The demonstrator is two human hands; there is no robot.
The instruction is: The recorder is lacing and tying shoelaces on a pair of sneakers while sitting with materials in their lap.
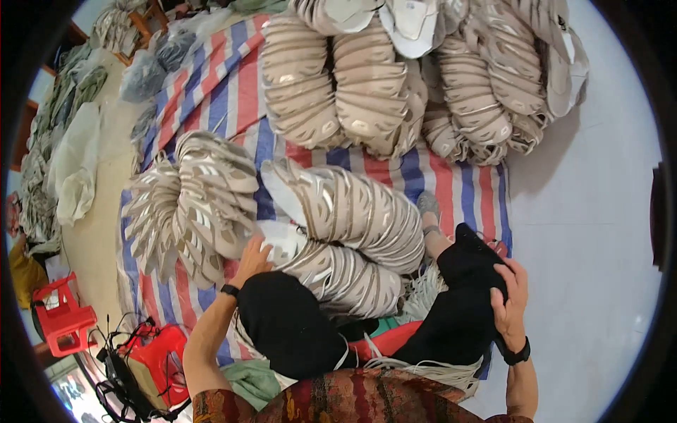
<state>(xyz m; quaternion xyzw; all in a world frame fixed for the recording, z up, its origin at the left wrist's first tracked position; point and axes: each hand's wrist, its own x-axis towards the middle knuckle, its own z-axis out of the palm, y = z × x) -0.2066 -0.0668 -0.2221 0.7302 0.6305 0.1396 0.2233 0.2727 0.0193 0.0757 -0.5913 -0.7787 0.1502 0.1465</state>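
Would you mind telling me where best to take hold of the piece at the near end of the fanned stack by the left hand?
Probably by its free top edge, coming from above on the near side. The fanned stack of beige cut pieces stands on edge, packed face to face, so only the edges are exposed. The left hand already rests at that end; the right hand lies on the knee.

soft, even daylight fills the scene, brightest on the pale floor at right. the far stacks of shoe uppers cast a faint shadow rightward onto it. strong fisheye bending curves the striped tarp, and a black rim cuts the corners. far-left edge looks smeared and slightly soft.
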